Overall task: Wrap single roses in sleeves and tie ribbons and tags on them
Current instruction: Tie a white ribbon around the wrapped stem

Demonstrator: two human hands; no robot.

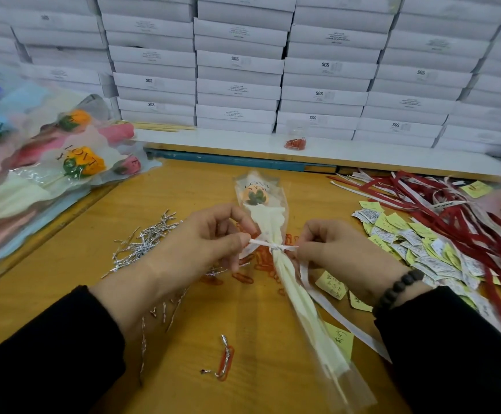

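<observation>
An orange rose (255, 196) lies in a clear sleeve with cream paper (295, 294), head pointing away from me, on the wooden table (183, 324). A white ribbon (273, 245) is tied around the sleeve's neck over a silver twist tie. My left hand (204, 243) pinches the ribbon's left end. The right end is pinched by my right hand (333, 252), and a long ribbon tail (341, 318) trails toward me on the right.
Silver twist ties (144, 243) lie left of my hands, orange paper clips (243, 277) under them. Yellow and white tags (416, 243) and red and white ribbons (452, 210) cover the right side. Wrapped roses (73, 162) pile up at left. White boxes (240, 70) are stacked behind.
</observation>
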